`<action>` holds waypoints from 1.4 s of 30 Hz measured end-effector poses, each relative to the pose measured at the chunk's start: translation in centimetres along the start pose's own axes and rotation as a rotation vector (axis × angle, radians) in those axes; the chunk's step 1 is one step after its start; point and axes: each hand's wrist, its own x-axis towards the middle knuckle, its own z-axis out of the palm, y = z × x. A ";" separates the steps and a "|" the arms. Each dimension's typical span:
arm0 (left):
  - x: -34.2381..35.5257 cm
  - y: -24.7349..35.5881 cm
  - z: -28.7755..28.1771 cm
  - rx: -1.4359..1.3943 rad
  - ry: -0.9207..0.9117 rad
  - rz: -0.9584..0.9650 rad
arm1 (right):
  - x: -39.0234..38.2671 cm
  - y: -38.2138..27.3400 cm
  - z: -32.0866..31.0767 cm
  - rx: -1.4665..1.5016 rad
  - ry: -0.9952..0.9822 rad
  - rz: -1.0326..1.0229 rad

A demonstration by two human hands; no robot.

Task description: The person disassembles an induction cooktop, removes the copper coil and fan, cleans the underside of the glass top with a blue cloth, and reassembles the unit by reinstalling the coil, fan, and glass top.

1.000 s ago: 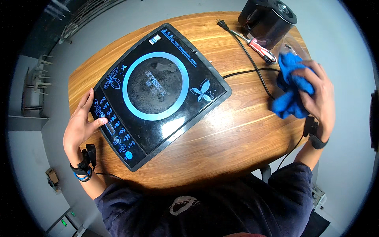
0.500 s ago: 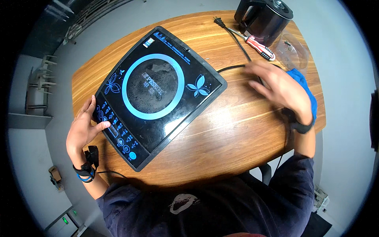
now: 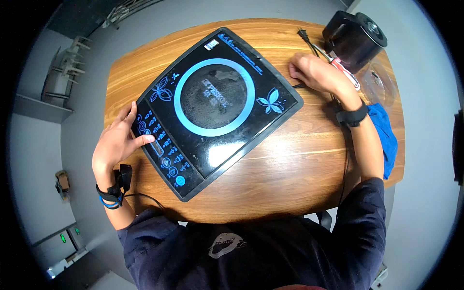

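A black induction cooktop with a blue ring and blue flower prints lies at an angle on the wooden table. My left hand grips its left edge, thumb on top by the control buttons and fingers along the side. Just past the cooktop's right edge, my right hand is closed low over the table with its fingers curled; what they hold, if anything, is hidden. The cooktop's black power cord runs under that hand, and its plug lies beyond it.
A black kettle-like jug stands at the far right. Beside it are a red-and-white handled screwdriver and a clear plastic dish with small bits. A blue cloth lies by my right forearm at the table's right edge.
My right hand has moved left and away from me, toward the cooktop's edge, and its fingers have curled in. My left hand keeps its hold. The whole view has shifted.
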 end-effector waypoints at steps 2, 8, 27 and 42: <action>-0.3 1.1 -0.5 -0.027 -0.031 -0.042 | -0.9 -0.4 -0.2 -0.042 -0.045 0.082; -0.6 1.3 -0.8 -0.034 0.004 -0.034 | -2.1 -1.9 -1.1 0.318 0.057 0.201; -1.0 -1.9 1.5 -0.203 0.108 0.133 | -15.0 2.8 -6.2 -0.169 0.514 0.635; -1.1 -1.2 1.3 -0.248 0.112 0.193 | -21.1 7.7 -5.7 -0.133 0.382 0.775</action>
